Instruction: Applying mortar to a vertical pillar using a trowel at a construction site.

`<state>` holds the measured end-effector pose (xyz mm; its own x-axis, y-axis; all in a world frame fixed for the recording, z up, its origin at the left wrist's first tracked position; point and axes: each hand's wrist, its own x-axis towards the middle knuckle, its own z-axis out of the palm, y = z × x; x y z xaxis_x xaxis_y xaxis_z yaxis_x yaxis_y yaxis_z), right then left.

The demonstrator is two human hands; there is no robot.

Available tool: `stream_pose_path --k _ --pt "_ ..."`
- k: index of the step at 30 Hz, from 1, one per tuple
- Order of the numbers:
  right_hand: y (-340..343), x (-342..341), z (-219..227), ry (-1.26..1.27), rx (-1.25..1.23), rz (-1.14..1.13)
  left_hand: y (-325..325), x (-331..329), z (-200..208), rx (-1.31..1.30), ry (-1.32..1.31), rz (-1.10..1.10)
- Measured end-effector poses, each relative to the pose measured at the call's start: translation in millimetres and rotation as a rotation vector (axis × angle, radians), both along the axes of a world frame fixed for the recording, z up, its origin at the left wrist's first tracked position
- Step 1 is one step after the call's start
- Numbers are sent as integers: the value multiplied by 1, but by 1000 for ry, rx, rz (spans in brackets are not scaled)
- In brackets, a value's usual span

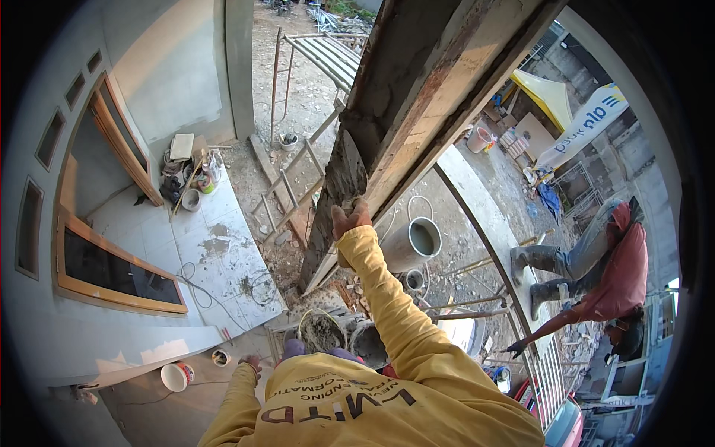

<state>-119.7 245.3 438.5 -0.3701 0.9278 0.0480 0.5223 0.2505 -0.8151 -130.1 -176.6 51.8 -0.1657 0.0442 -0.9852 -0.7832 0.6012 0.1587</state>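
My right hand [352, 217], at the end of an outstretched yellow sleeve, is closed round the handle of a trowel [346, 165]. Its pointed blade is grey with mortar and lies along the wet mortar face of a column [380, 82]. A long wooden board [436, 97] runs up the column's right side. Low at my left side hangs my left hand [252, 362]; its fingers are too small and partly hidden to read. Below me stand a bucket of mortar [322, 331] and a second dark bucket [367, 344], partly behind my sleeve.
A tall pale bucket with grey liquid [402, 249] stands right of the column. Metal scaffolding [287, 186] is beyond it. At the right, a co-worker in a red shirt [618, 261] bends over on a plank [514, 261]. Wood-framed windows [123, 264] line the left wall.
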Motion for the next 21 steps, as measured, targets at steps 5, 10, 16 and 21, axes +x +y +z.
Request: stream_pose_path --k 5,10,16,21 --pt "7 7 -27 181 125 68 24 -20 3 189 137 140" --pt "8 32 -54 288 147 28 54 0 53 196 138 164" --pt "-41 44 -56 444 61 62 -63 41 -56 111 -155 143" --pt "-42 61 -52 5 45 95 -69 59 -44 -79 -198 -123"
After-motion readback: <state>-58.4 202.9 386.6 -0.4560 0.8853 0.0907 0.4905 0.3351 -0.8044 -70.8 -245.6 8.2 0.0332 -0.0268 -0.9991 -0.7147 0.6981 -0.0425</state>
